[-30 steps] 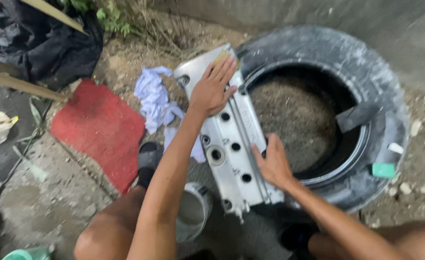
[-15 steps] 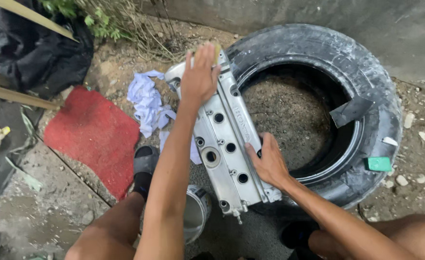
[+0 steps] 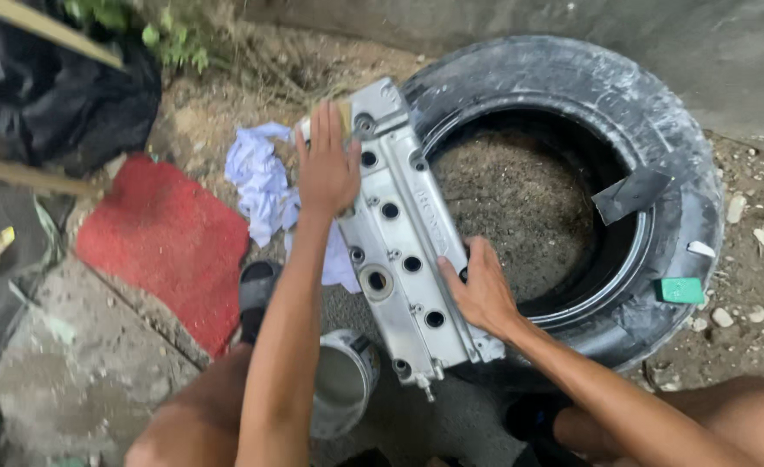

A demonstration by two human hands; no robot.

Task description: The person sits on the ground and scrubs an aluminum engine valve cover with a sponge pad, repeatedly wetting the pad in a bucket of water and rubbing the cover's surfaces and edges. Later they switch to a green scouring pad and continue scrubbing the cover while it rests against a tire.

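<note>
Metal engine cover [image 3: 399, 233], long axis leaning on tyre [image 3: 659, 147], is pressed by flat left hand [image 3: 326, 169] far end, spread right hand [image 3: 481, 290] near end

Silver metal engine cover [image 3: 399, 233], long, several round holes, lying slanted across left rim of tyre [image 3: 659, 112].
</note>
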